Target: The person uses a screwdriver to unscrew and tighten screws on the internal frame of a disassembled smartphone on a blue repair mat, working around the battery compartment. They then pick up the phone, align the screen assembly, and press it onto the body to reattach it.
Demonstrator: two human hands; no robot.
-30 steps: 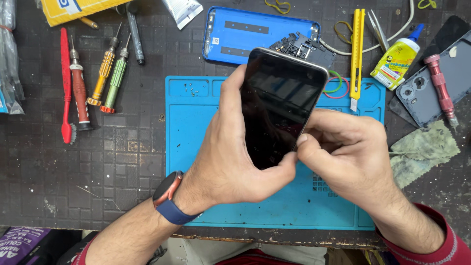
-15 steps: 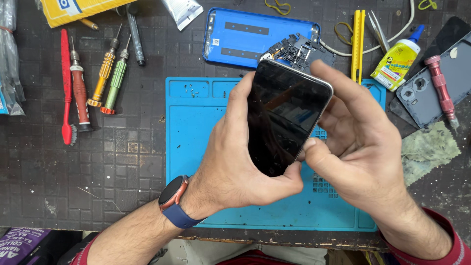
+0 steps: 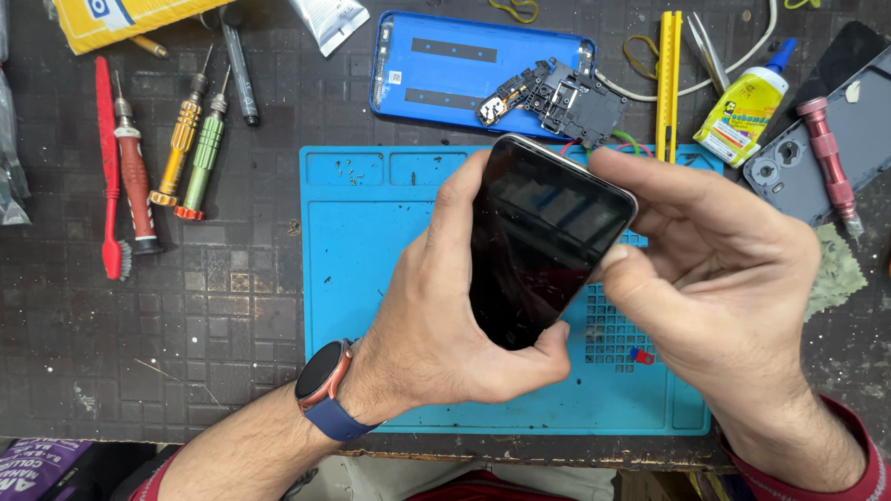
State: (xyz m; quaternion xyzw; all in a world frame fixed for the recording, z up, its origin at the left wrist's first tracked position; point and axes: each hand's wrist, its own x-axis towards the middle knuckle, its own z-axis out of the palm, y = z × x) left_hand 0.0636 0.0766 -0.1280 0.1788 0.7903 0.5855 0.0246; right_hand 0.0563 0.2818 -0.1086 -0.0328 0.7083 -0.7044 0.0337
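Both hands raise a dark smartphone (image 3: 543, 246) above the blue silicone mat (image 3: 371, 278), screen up and tilted, so its edges stay reachable all round. The left hand (image 3: 445, 325) cradles it from below: fingers up the left side, thumb hooked under the bottom corner, bearing the weight. The right hand (image 3: 715, 278) pinches the right edge, thumb tip on the glass rim and index finger laid over the top corner, seemingly squeezing along the seam. A blue back cover (image 3: 445, 65) lies behind the mat, with a black inner part (image 3: 557, 93) resting on it. Screwdrivers (image 3: 186, 139) and a red brush (image 3: 109, 167) line up at left on the worktop (image 3: 186, 353); a glue bottle (image 3: 742, 107) lies to the right.
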